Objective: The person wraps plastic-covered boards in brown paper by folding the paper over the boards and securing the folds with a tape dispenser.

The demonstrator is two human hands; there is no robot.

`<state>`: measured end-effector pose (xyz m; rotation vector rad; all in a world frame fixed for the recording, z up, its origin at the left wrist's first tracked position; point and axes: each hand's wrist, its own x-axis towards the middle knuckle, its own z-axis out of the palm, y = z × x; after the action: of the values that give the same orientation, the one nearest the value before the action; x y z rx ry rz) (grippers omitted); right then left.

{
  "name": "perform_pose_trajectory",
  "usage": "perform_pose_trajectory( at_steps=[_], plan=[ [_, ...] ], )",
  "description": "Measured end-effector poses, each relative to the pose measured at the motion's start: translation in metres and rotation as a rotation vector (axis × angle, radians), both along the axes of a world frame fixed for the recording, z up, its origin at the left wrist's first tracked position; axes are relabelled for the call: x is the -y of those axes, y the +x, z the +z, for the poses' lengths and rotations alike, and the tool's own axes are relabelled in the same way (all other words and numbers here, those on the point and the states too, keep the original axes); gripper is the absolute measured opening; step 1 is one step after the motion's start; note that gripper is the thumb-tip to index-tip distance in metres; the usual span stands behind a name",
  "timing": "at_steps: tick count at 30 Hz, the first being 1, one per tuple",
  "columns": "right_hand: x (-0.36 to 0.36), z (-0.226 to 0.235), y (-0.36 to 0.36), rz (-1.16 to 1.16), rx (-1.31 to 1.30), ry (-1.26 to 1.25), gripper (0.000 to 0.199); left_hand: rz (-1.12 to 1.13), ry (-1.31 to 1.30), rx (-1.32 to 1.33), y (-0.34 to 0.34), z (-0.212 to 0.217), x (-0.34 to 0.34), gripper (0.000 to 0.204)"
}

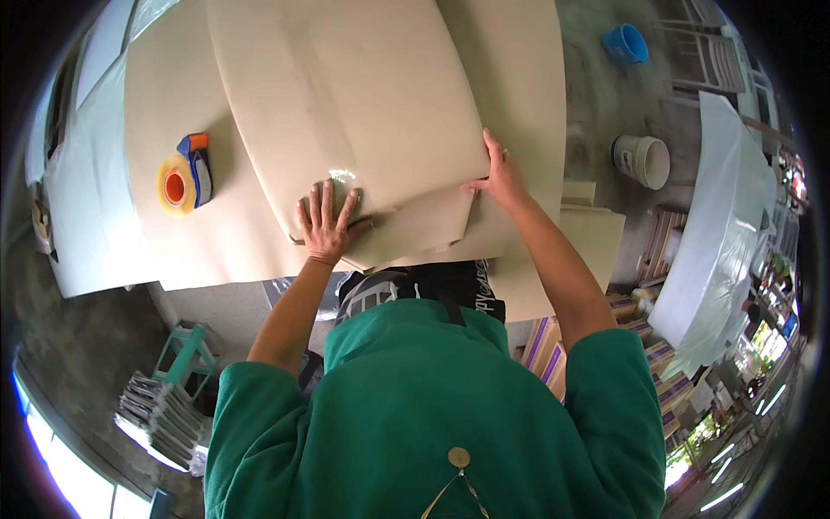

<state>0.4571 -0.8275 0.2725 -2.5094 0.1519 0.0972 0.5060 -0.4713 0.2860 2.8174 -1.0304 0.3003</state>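
A large flat parcel wrapped in brown kraft paper (pixel 372 104) lies on the table in front of me. Its near end has a folded paper flap (pixel 415 229). My left hand (pixel 324 225) rests flat, fingers spread, on the parcel's near left part, beside a shiny strip of clear tape (pixel 342 176). At the near right corner is my right hand (pixel 503 177), its thumb on the paper by the fold and its index finger stretched along the side; some fingers are hidden. A blue and orange tape dispenser (pixel 201 173) with a roll of clear tape lies left of the parcel.
Brown paper sheet (pixel 519 86) spreads beneath the parcel. On the floor to the right stand a blue bucket (pixel 625 43) and a white bucket (pixel 640 162). Stacked cartons (pixel 661 381) are at lower right. A green stool (pixel 186 356) and a bundled stack (pixel 160 411) stand at lower left.
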Motion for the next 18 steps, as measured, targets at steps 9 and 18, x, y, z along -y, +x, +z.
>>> perform_pose_trajectory(
  at_steps=[9, 18],
  plan=[
    [-0.056, 0.024, -0.024, -0.557, 0.000, -0.081, 0.067, -0.351, 0.137, -0.192, 0.022, 0.014, 0.165, 0.071],
    [-0.179, 0.021, -0.112, -0.598, -0.383, 1.030, 0.045, -0.347, 0.149, -0.172, 0.018, 0.020, 0.174, 0.071]
  ],
)
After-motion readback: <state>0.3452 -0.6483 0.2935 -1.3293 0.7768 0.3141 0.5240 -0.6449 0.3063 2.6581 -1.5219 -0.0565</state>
